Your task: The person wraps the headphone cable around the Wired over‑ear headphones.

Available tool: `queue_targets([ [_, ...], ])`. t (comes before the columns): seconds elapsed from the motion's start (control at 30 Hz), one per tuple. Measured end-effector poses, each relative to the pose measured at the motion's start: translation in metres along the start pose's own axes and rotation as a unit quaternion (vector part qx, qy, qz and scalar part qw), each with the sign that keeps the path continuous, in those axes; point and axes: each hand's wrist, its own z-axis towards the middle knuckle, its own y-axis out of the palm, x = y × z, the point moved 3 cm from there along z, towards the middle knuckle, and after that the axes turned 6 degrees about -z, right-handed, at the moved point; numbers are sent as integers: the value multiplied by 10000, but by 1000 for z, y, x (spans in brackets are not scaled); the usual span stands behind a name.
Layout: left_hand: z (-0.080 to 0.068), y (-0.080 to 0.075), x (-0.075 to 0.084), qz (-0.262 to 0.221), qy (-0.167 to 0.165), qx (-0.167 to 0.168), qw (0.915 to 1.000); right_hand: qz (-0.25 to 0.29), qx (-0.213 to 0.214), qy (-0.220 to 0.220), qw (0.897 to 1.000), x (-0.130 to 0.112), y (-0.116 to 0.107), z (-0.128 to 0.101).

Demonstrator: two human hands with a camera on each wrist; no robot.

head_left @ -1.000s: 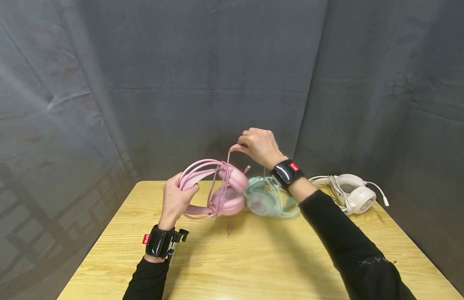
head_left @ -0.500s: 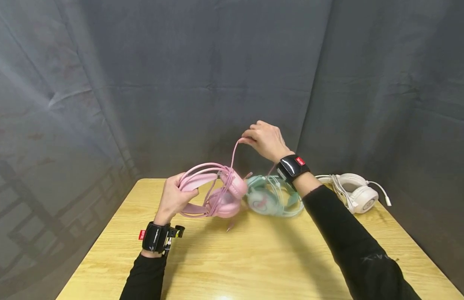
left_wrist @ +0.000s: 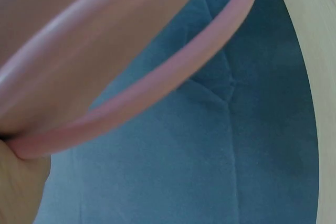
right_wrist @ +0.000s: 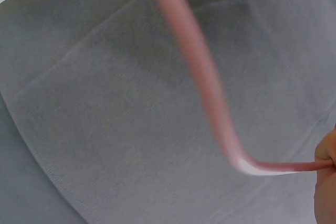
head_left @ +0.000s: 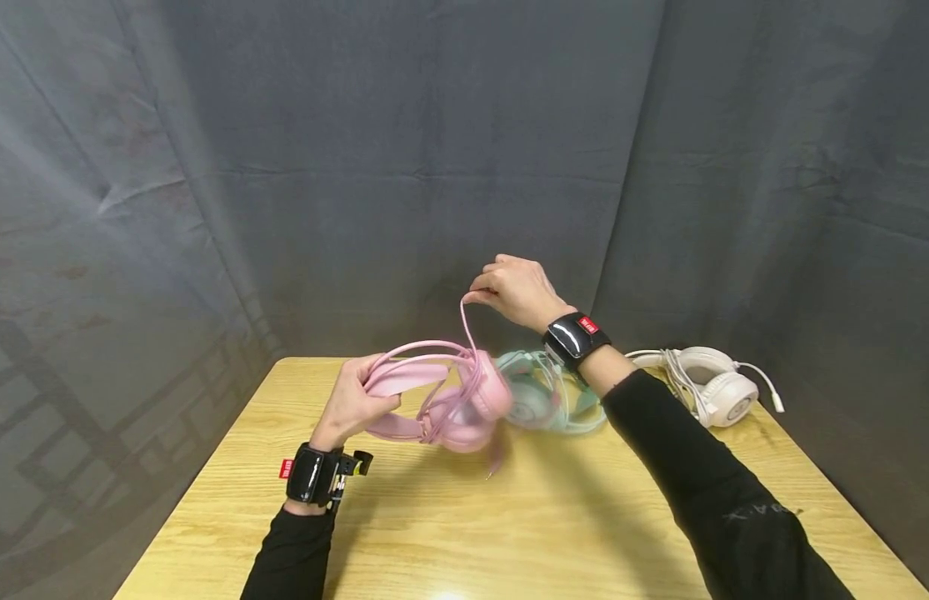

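A pink headset [head_left: 464,421] is held above the table by my left hand [head_left: 353,404], which grips its padded headband [head_left: 407,379]. In the left wrist view the headband's pink outer tubes [left_wrist: 173,74] cross in front of that hand. My right hand [head_left: 515,290], raised higher and to the right, pinches a pink cable [head_left: 467,325] that runs down to the loops wound round the headset. The right wrist view shows this cable [right_wrist: 202,77] bending toward the fingers. Below the ear cups dangles a pink cable end [head_left: 494,462], blurred.
Behind the pink headset, a mint green headset [head_left: 584,425] lies on the wooden table [head_left: 449,533], partly hidden. A white headset [head_left: 707,387] with a coiled cable and a boom microphone sits at the back right. Grey cloth [head_left: 404,167] hangs round the table.
My right hand rose with the cable, then came back down and left. The pink headset has swung to the right, its ear cups now overlapping the green headset more. The left hand keeps its grip.
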Motion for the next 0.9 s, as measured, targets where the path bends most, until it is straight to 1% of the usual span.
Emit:
queue_targets([
  [0.07, -1, 0, 3, -123, 93, -33, 9999, 79, -115, -90, 9999, -5, 1, 1],
  [0.13, -2, -1, 7, -273, 230, -55, 9993, 188, -333, -124, 9992, -9, 2, 1],
  [0.23, -3, -3, 11, -603, 430, -57, 9972, 424, -897, 17, 9951, -12, 3, -1],
  [0.3, -2, -6, 12, -896, 572, -59, 9943, 674, -1378, 255, 9878, -9, 4, -4],
  [0.37, -1, -8, 12, -1532, 734, -141, 9854, 1012, -1844, 457, 9766, -4, 5, -8],
  [0.4, 0, -9, 12, -1920, 834, -212, 9776, 1173, -2057, 537, 9701, -1, 7, -11],
  [0.43, 1, -10, 11, -2319, 960, -314, 9675, 1331, -2247, 574, 9636, 1, 8, -13],
  [0.47, 2, -10, 10, -2736, 1042, -434, 9552, 1505, -2410, 580, 9570, 3, 10, -15],
  [0.53, 3, -9, 8, -3572, 1193, -708, 9237, 1883, -2626, 518, 9449, 6, 15, -20],
  [0.6, 6, -7, 5, -4151, 1274, -896, 8964, 2180, -2757, 540, 9346, 7, 19, -25],
  [0.67, 8, -5, 1, -4528, 1304, -977, 8766, 2460, -2800, 564, 9262, 8, 22, -30],
  [0.7, 9, -4, 0, -4652, 1314, -977, 8699, 2590, -2814, 571, 9222, 9, 24, -33],
  [0.77, 10, -4, -1, -4851, 1295, -935, 8598, 2753, -2783, 565, 9185, 10, 25, -40],
  [0.83, 10, -5, -2, -4975, 1255, -873, 8539, 2824, -2699, 494, 9192, 13, 27, -47],
  [0.9, 10, -6, -4, -5131, 1165, -798, 8466, 2908, -2642, 527, 9180, 16, 30, -54],
])
